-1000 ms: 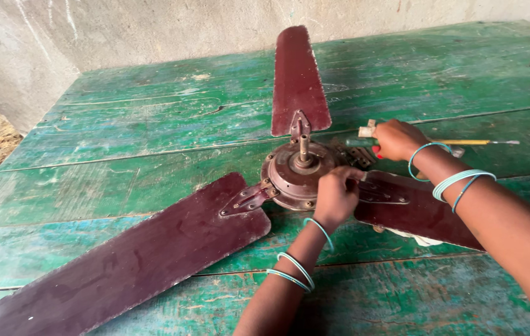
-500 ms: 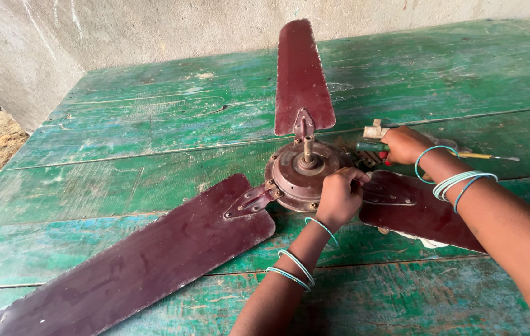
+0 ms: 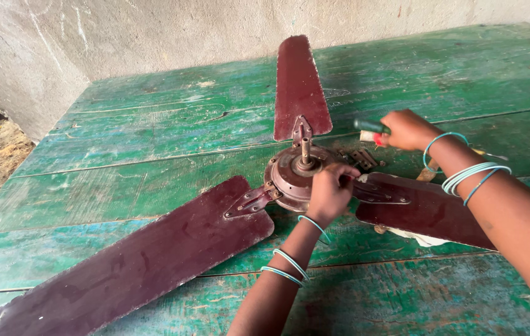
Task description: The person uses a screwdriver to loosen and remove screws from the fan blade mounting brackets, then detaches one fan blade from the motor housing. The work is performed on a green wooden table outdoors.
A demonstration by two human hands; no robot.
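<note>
While the fan hub (image 3: 296,174) is gripped by the left hand (image 3: 330,193) | screwdriver (image 3: 370,129) clenched in right hand (image 3: 407,129); a slip could be caused by the loose blade (image 3: 423,208)

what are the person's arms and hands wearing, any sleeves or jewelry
No sleeves or gloves: both forearms are bare. The left hand has one thin light-blue bangle at the wrist and two more further up the forearm. The right hand has one thin blue bangle at the wrist and a small stack of them just behind it.
</note>
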